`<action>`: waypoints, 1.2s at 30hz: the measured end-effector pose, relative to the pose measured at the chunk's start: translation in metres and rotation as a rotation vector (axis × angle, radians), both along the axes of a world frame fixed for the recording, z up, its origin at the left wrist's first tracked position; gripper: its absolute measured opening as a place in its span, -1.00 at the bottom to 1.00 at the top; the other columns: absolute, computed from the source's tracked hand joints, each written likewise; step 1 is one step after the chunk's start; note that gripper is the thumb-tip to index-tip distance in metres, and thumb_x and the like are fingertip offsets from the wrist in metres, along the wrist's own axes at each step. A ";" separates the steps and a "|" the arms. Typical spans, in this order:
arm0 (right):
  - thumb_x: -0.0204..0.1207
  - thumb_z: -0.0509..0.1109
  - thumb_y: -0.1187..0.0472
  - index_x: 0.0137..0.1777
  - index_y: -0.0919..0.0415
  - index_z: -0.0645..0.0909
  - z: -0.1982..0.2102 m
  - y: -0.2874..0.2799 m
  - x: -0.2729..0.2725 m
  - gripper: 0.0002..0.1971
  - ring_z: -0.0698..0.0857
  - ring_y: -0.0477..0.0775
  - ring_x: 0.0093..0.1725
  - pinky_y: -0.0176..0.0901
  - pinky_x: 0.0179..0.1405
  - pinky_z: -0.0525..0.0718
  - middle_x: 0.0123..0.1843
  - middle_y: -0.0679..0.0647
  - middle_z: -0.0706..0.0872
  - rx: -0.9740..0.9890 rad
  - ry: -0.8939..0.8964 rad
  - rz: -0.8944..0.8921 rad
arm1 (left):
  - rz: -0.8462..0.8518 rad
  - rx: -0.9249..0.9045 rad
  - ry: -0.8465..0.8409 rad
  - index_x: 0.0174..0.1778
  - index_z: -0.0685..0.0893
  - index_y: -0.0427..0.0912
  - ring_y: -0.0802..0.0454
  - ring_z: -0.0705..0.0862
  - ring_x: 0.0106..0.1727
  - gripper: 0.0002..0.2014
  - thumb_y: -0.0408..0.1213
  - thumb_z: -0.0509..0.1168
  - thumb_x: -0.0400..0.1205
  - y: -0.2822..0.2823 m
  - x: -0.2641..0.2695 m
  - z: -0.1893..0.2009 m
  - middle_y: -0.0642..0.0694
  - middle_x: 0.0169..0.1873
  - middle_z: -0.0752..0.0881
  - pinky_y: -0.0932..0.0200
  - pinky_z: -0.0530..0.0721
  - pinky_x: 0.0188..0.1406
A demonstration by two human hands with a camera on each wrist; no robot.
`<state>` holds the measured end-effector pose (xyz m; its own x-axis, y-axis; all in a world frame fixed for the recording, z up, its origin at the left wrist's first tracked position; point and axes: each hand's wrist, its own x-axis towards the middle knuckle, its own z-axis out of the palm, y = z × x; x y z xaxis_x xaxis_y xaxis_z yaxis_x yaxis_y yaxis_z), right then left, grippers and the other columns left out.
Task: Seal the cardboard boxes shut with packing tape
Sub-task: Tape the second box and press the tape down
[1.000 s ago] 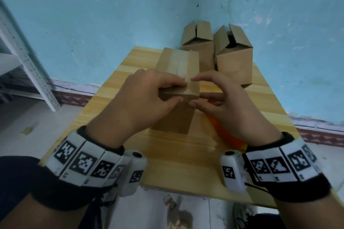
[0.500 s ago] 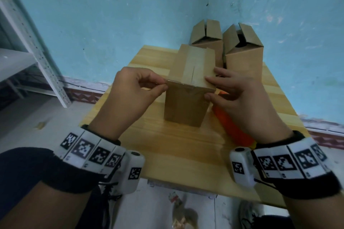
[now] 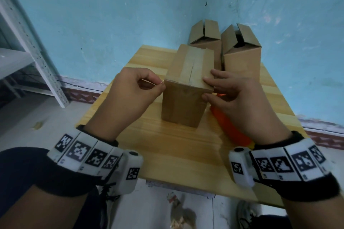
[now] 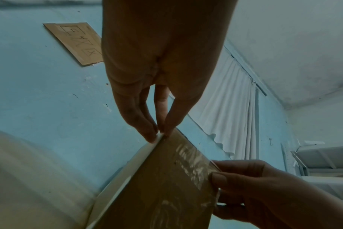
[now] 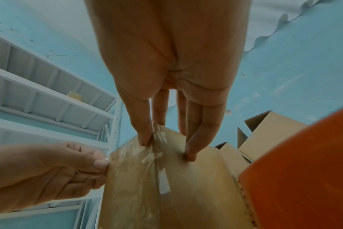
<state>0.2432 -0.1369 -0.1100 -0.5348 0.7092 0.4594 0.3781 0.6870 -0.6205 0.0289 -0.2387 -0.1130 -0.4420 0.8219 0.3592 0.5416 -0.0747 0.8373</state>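
Observation:
A small cardboard box (image 3: 183, 106) stands upright on the wooden table (image 3: 178, 156), with clear packing tape (image 3: 192, 63) running along its top seam and down its near face (image 5: 157, 148). My left hand (image 3: 136, 89) pinches the box's near-left top corner (image 4: 162, 137) between thumb and fingertips; a thin pale sliver shows in the pinch. My right hand (image 3: 226, 89) grips the near-right top corner, fingers on top and thumb (image 5: 145, 139) pressed on wrinkled tape on the near face.
Two cardboard boxes with open flaps (image 3: 204, 32) (image 3: 242, 52) stand at the table's back by the blue wall. An orange tape dispenser (image 3: 229, 126) lies right of the held box, under my right wrist. A white metal shelf (image 3: 35, 50) stands at the left.
The box was tipped and now stands upright. My left hand slid from the near top edge to the left corner; my right hand shifted onto the right corner.

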 end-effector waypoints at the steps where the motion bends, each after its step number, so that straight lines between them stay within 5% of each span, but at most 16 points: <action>1: 0.44 0.59 0.25 0.35 0.06 0.66 0.000 0.000 0.000 -0.54 0.68 -0.27 0.07 -0.60 0.08 0.59 0.51 -0.01 0.57 -0.004 0.000 0.003 | -0.022 -0.003 -0.027 -0.18 0.82 -0.13 0.16 0.82 -0.20 -0.97 -0.30 0.51 0.56 -0.001 -0.002 0.001 0.00 -0.32 0.84 0.35 0.67 -0.22; 8: 0.43 0.59 0.23 0.34 0.01 0.67 0.001 0.002 0.002 -0.55 0.71 -0.25 0.08 -0.54 0.12 0.62 0.49 -0.04 0.58 -0.001 -0.007 0.013 | -0.092 0.044 -0.123 0.10 0.80 -0.17 0.10 0.84 -0.14 -0.75 -0.38 0.54 0.50 -0.002 -0.010 0.002 -0.04 -0.29 0.86 0.28 0.76 0.00; 15: 0.45 0.57 0.28 0.32 0.07 0.67 0.001 0.003 0.003 -0.57 0.66 -0.28 0.18 -0.58 0.17 0.56 0.49 0.02 0.59 -0.002 -0.008 0.029 | -0.121 0.051 -0.182 -0.08 0.85 -0.15 0.15 0.81 -0.14 -0.93 -0.34 0.48 0.57 0.001 -0.010 0.000 0.05 -0.13 0.86 0.31 0.73 -0.06; 18: 0.45 0.57 0.29 0.32 0.09 0.69 0.001 0.003 0.003 -0.58 0.57 -0.36 0.24 -0.68 0.16 0.48 0.48 0.01 0.59 0.029 -0.029 0.023 | -0.122 0.034 -0.217 0.00 0.84 -0.19 -0.02 0.81 -0.04 -0.88 -0.33 0.49 0.57 0.003 -0.010 -0.001 -0.07 -0.10 0.86 0.15 0.78 0.02; 21: 0.45 0.57 0.31 0.31 0.14 0.69 0.001 0.003 0.004 -0.59 0.48 -0.53 0.18 -0.78 0.07 0.40 0.46 0.03 0.60 0.056 -0.031 0.025 | -0.088 0.080 -0.321 0.04 0.77 -0.31 0.03 0.79 -0.05 -0.80 -0.39 0.52 0.51 0.005 -0.008 -0.004 -0.21 -0.10 0.82 0.25 0.73 -0.02; 26: 0.45 0.57 0.30 0.32 0.14 0.69 -0.001 0.002 0.003 -0.59 0.44 -0.45 0.28 -0.76 0.10 0.42 0.47 0.09 0.61 0.090 -0.037 0.017 | -0.053 0.117 -0.350 -0.05 0.81 -0.39 0.04 0.79 -0.14 -0.85 -0.41 0.53 0.50 0.005 -0.002 -0.005 -0.27 -0.19 0.83 0.28 0.70 -0.06; 29: 0.47 0.56 0.29 0.34 0.10 0.67 0.000 0.000 0.002 -0.58 0.52 -0.40 0.23 -0.75 0.08 0.44 0.48 0.06 0.59 0.082 -0.038 0.015 | -0.009 0.135 -0.415 0.11 0.80 -0.33 -0.03 0.85 -0.05 -0.75 -0.40 0.52 0.52 0.002 0.004 -0.006 -0.19 -0.18 0.87 0.10 0.76 0.15; 32: 0.49 0.54 0.28 0.37 0.11 0.65 0.000 -0.003 0.000 -0.57 0.56 -0.25 0.30 -0.77 0.10 0.42 0.50 0.08 0.57 0.098 -0.070 -0.004 | 0.054 0.128 -0.405 0.25 0.74 -0.26 0.11 0.82 0.10 -0.63 -0.37 0.55 0.51 0.000 0.010 -0.006 -0.10 -0.11 0.88 -0.03 0.63 0.40; 36: 0.52 0.52 0.24 0.43 0.11 0.61 0.003 -0.008 0.000 -0.54 0.67 -0.02 0.29 -0.53 0.21 0.55 0.56 0.13 0.52 0.140 -0.158 -0.009 | 0.080 0.050 -0.349 0.46 0.61 -0.24 0.21 0.78 0.16 -0.42 -0.41 0.55 0.49 -0.004 0.015 0.000 -0.02 -0.05 0.87 -0.03 0.59 0.45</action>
